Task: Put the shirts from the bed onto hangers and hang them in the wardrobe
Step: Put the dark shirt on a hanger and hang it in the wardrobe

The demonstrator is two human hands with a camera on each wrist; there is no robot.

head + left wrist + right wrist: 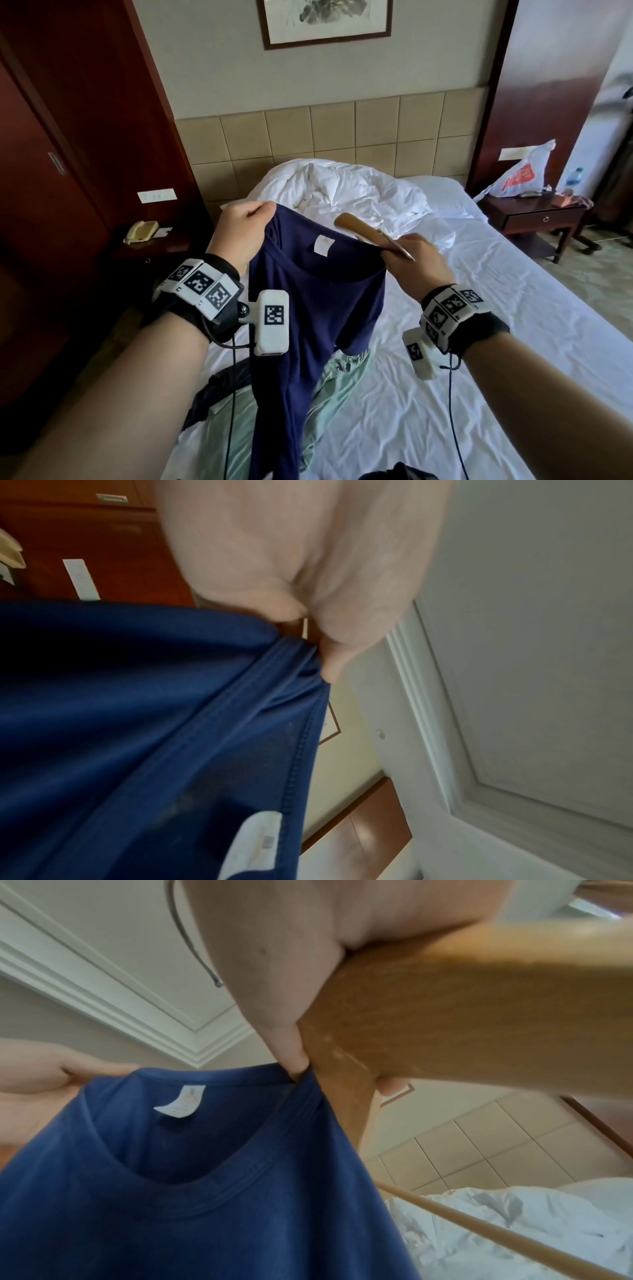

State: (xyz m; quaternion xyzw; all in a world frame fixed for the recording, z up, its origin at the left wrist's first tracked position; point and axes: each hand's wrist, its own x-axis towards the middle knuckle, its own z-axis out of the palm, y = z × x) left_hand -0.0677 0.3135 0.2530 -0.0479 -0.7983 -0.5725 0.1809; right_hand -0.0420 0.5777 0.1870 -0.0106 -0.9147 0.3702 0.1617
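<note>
A navy blue T-shirt with a white neck label hangs above the bed, stretched between both hands. My left hand pinches the left side of its collar. My right hand pinches the right side of the collar and also grips a light wooden hanger, whose arm and thin lower bar show in the right wrist view. The hanger's metal hook curves up behind the right hand. The hanger is outside the shirt.
A pale green garment and a dark one lie on the white bed sheet. A crumpled duvet is at the headboard. A dark wooden wardrobe stands left; a bedside table with a bag stands right.
</note>
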